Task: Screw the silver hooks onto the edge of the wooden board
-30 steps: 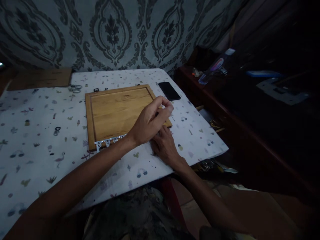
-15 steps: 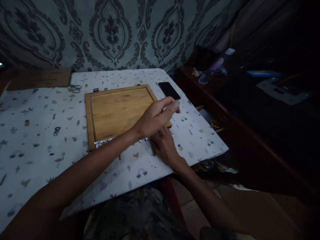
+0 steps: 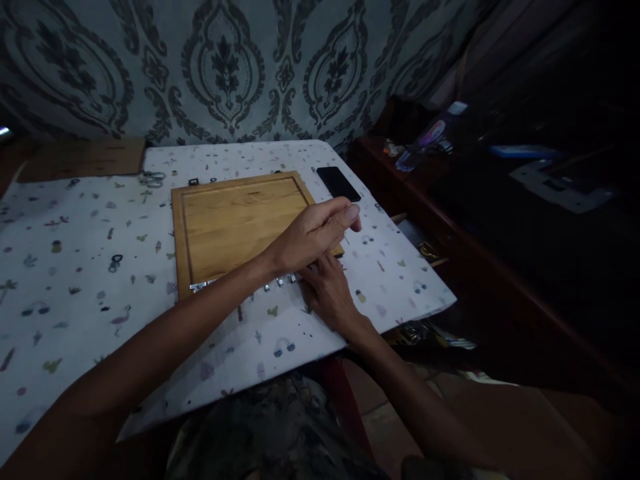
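A wooden panel (image 3: 235, 223) with a raised frame lies flat on the table. Silver metal pieces (image 3: 200, 287) that look like hinge hardware run along its near edge, partly behind my left forearm. Over the panel's right side is my left hand (image 3: 317, 230), its fingers curled in and the thumb laid against them; whatever they hold is hidden. Below it, my right hand (image 3: 330, 290) rests at the panel's near right corner, fingers bent and close together beside the metal pieces. Its fingertips are partly covered, so what they pinch cannot be made out.
A black phone (image 3: 339, 184) lies right of the panel on the patterned tablecloth (image 3: 125, 253). Scissors (image 3: 151, 179) and cardboard (image 3: 85, 158) are at the back left. A bottle (image 3: 427, 137) leans on dark furniture at the right, above an open drawer (image 3: 420, 240).
Both hands keep nearly the same place and grip. The view has shifted very slightly; the panel stays where it was on the table.
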Available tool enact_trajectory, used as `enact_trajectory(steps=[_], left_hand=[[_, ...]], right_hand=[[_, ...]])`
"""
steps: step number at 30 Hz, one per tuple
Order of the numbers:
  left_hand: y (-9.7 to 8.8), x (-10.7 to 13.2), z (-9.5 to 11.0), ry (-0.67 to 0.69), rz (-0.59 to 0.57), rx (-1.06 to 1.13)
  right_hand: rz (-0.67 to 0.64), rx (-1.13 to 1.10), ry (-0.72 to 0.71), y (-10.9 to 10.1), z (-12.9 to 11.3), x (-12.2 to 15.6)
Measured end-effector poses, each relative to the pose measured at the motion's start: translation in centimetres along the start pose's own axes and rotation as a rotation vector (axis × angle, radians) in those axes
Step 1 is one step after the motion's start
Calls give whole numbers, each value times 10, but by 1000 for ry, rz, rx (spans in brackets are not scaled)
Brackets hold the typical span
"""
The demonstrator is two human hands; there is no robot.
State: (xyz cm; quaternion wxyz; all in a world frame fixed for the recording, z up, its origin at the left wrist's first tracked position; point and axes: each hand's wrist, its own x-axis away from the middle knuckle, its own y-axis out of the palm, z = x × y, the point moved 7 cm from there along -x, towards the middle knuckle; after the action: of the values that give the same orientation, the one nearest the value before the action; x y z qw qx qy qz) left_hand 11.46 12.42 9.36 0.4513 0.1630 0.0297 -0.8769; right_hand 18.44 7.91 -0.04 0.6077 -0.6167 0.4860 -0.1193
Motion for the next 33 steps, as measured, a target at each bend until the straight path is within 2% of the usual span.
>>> enact_trajectory(steps=[5, 8, 12, 16, 21, 24, 33], left_hand=[[-25, 4, 31, 147, 225, 74], [-38, 12, 43, 169, 331, 100], [-47, 24, 33, 139, 373, 41], [-54, 32, 19, 183, 390, 64], [-61, 36, 12, 172, 452, 44], [-60, 36, 11, 173, 467, 46], [-49, 32, 6, 187, 415, 45]], right_hand=[[-35, 18, 18, 1, 0, 1], [-32, 28, 24, 1, 0, 1], [-44, 28, 32, 1, 1, 2], [-53, 26, 40, 1, 2, 2], [-49, 3, 37, 1, 2, 2], [-44, 7, 43, 2, 1, 2], [-56, 24, 31, 0, 0, 1]])
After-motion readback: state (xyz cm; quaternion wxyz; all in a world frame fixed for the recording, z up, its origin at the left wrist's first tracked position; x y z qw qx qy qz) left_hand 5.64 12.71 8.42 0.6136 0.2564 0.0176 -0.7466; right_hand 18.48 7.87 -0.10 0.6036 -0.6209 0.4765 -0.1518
